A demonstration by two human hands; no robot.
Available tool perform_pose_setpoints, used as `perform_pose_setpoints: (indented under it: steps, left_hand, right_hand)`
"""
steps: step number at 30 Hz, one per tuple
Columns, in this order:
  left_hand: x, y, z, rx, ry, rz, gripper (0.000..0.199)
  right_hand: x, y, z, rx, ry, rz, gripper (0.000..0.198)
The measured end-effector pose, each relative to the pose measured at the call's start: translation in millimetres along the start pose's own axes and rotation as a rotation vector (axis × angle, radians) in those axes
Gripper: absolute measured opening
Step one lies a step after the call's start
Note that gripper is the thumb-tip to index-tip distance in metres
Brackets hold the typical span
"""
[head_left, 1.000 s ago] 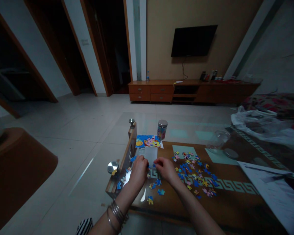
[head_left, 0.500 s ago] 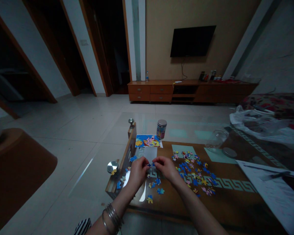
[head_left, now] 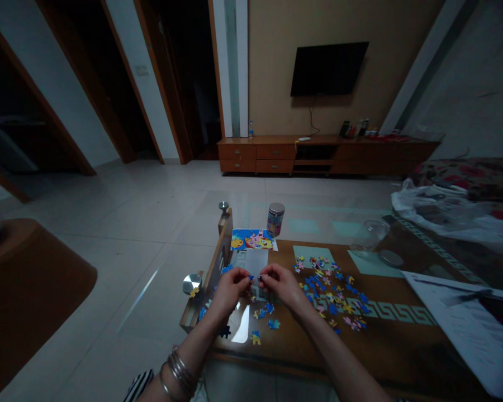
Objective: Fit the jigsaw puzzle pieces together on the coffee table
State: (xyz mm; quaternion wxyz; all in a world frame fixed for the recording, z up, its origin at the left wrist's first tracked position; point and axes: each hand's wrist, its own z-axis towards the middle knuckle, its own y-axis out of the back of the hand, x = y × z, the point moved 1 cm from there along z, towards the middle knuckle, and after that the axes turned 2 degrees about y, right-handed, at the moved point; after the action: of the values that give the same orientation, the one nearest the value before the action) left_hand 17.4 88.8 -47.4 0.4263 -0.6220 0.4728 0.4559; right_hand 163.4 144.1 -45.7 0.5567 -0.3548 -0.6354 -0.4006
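Note:
My left hand pinches a small blue jigsaw piece above the glass-topped table. Just to its right, my right hand has thumb and finger closed on another small dark jigsaw piece. A narrow gap separates the two pieces. Beyond my hands lies a colourful cartoon picture sheet, with a printed tin upright at its right corner. Several loose pieces, among them a teal one and a yellow-blue one, lie below my hands. My left forearm hides part of the table.
A spread of jigsaw pieces covers the table to the right. Further right are a clear jar, a round lid, papers and a plastic bag. Round metal fittings stand at the table's left edge.
My hands have drawn slightly apart, the left one shifting left, so a gap shows between the pieces. A dark piece now shows below my left forearm.

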Motion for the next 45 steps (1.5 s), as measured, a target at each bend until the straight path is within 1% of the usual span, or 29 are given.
perform_pose_setpoints:
  steps: [4,9,14,18,25,27,32,39,45]
  left_hand:
    - [0.2,-2.6,-2.7,0.026,0.035,-0.072,0.019]
    - [-2.5,-1.2,-3.7,0.019,0.03,-0.07,0.018]
    - [-3.1,0.1,-3.8,0.012,0.028,-0.083,0.017]
    - [-3.9,0.3,-5.1,0.022,0.035,-0.086,0.017]
    - [-6.3,2.0,-4.3,0.021,-0.013,-0.037,0.021]
    - [-5.7,1.5,-3.4,0.021,-0.025,-0.035,0.021]
    - [-6.3,-0.4,-3.4,0.038,-0.037,-0.017,0.017]
    - [-10.3,-1.9,-7.1,0.038,-0.021,-0.001,0.013]
    - [-7.9,-1.4,-6.8,0.033,0.011,-0.014,0.012]
  right_hand:
    - [3.4,1.1,-1.3,-0.019,0.01,0.031,0.009]
    - [-0.4,2.5,0.7,-0.035,-0.027,0.056,0.016]
    - [-4.0,-1.9,0.4,0.007,-0.066,0.08,0.013]
    - [-1.4,-3.4,-2.0,0.03,-0.066,0.073,0.006]
    - [2.0,-1.7,-2.9,0.039,-0.01,-0.012,0.021]
    - [2.2,-1.8,-2.6,0.036,0.006,-0.042,0.02]
    - [6.0,-0.7,-3.9,0.037,0.05,-0.107,0.01]
    - [4.5,-2.8,-5.7,-0.007,0.076,-0.141,0.011]
    - [6.4,-6.2,-9.0,-0.016,0.089,-0.157,0.008]
